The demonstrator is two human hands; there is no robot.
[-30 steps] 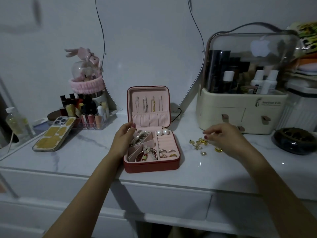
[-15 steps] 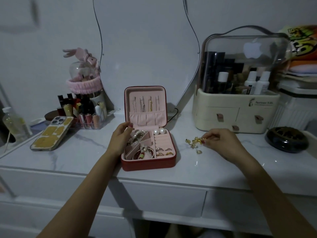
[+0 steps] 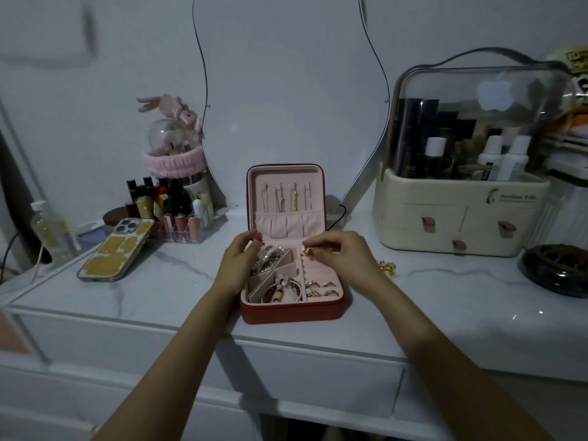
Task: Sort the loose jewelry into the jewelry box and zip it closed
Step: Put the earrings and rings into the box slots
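A red jewelry box (image 3: 291, 311) with pink lining stands open at the middle of the white dresser top, its lid upright. Bracelets, pearls and rings lie in its compartments. My left hand (image 3: 240, 262) grips the box's left rim, thumb and fingers curled over the edge. My right hand (image 3: 342, 254) hovers over the back right of the tray and pinches a small gold piece (image 3: 308, 250) between thumb and fingertips. A little heap of loose gold jewelry (image 3: 387, 268) lies on the top just right of that hand.
A phone (image 3: 116, 251) lies at the left beside a clear rack of lipsticks (image 3: 171, 214) and a bottle (image 3: 52, 230). A cream cosmetics case (image 3: 461, 224) stands at the back right, with a dark round dish (image 3: 556, 268) beside it. A wavy mirror (image 3: 292, 90) leans behind the box.
My right hand picked a gold piece from the loose heap and carried it left over the box. My left hand stayed on the box's left rim.
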